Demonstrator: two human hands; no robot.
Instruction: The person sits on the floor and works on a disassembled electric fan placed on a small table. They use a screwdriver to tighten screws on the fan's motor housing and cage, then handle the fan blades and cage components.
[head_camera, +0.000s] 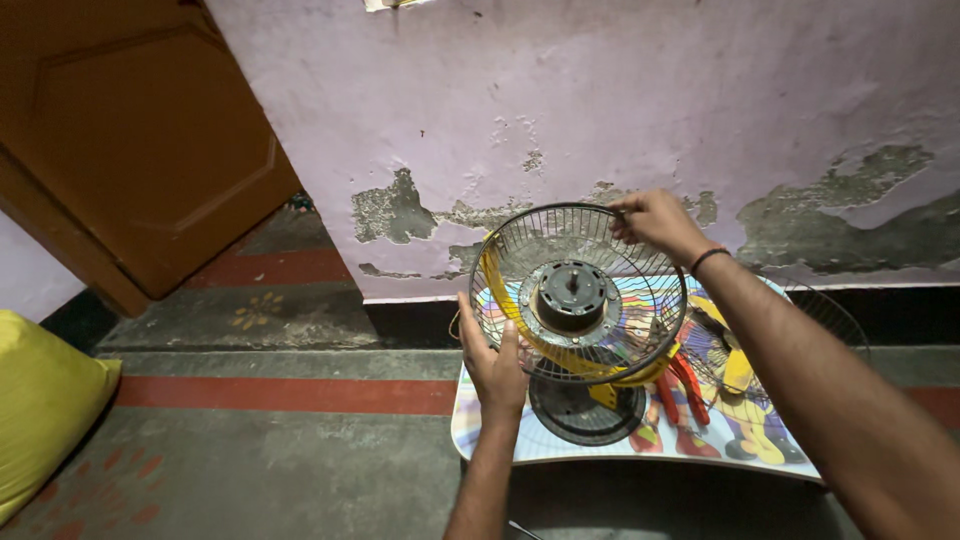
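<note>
1. Second wire guard (835, 315) hides partly behind the right forearm; red pliers (688, 385) half covered.
2. Fan guard (580, 295) stands over the small table (480, 440): left hand (495, 365) clasps its lower rim, right hand (655, 220) pinches the top rim.

- Dim, warm indoor light; the peeling lilac plaster wall (600, 110) is brightest.
- Floor and lower corners fall into shadow.
- Wide-angle bending at edges; centre sharp.

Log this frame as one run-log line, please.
left hand: grips fan guard lower rim | right hand: grips upper rim | motor: exposed, no blades | table: beneath
</note>
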